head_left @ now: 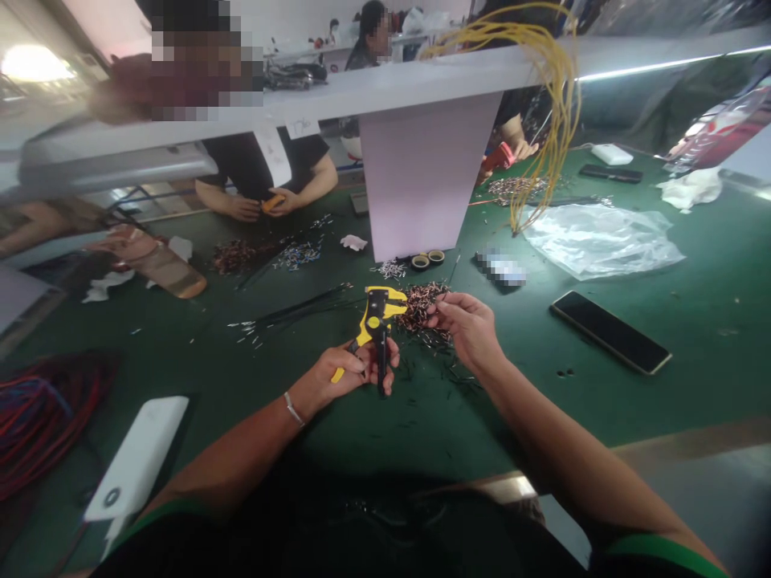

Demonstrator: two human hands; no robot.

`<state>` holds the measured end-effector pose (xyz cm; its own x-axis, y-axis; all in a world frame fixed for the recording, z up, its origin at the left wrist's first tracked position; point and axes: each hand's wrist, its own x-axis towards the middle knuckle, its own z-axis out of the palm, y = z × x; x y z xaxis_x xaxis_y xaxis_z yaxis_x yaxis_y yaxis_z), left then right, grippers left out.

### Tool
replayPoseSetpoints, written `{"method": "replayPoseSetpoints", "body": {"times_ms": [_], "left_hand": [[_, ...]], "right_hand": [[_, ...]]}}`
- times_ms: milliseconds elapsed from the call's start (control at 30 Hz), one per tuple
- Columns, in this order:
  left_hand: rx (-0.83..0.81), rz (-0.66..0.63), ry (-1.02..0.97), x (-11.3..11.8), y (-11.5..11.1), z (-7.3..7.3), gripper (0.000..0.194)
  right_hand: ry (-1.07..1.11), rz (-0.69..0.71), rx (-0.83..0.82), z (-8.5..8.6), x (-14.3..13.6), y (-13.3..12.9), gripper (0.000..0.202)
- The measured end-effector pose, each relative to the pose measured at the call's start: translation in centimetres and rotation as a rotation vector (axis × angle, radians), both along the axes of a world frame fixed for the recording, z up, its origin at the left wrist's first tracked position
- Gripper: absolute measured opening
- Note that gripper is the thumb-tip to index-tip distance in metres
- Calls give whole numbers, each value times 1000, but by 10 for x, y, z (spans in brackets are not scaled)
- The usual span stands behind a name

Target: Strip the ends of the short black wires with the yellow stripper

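My left hand [359, 371] is wrapped round the handles of a yellow and black wire stripper [374, 321], whose jaws point to the right. Just right of those jaws, my right hand [463, 321] has thumb and fingers pinched together over a pile of short copper-ended wire pieces [426, 309]. Whatever lies between those fingertips is too small to make out. Left of the tool, a bundle of thin black wires [295, 309] stretches across the green table [253, 385]. Dark scraps are scattered below the pile.
A phone [611, 331] and a clear plastic bag [605, 241] lie to the right. Yellow wires [557, 104] hang from the shelf [415, 76]. At left are a bottle [160, 261], a white power bank [138, 457] and coiled red wires [45, 425]. Co-workers sit opposite.
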<state>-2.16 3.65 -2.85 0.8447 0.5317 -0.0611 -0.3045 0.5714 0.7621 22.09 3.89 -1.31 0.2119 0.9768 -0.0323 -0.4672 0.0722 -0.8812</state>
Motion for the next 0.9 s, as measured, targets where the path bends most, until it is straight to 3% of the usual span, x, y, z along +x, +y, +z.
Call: {"method": "replayPoseSetpoints", "body": {"times_ms": [233,367,533,733,900], "left_hand": [[-34,2,21,0,0,9,58],[75,12,51,-8,10,13,58],[221,193,105,-24,28,19,56],[170,377,68,-33,39,12,58],[109,456,65,-36,42,5,54]], "right_hand": [[7,17,-7,0,-4,-3,17],[24,25,6,-3,1,-1,16],[19,48,-29,-7,2,1,13],[-23,226,-65,-6,-16,-10,13],[-88,284,-108,-10,-26,-15,17]]}}
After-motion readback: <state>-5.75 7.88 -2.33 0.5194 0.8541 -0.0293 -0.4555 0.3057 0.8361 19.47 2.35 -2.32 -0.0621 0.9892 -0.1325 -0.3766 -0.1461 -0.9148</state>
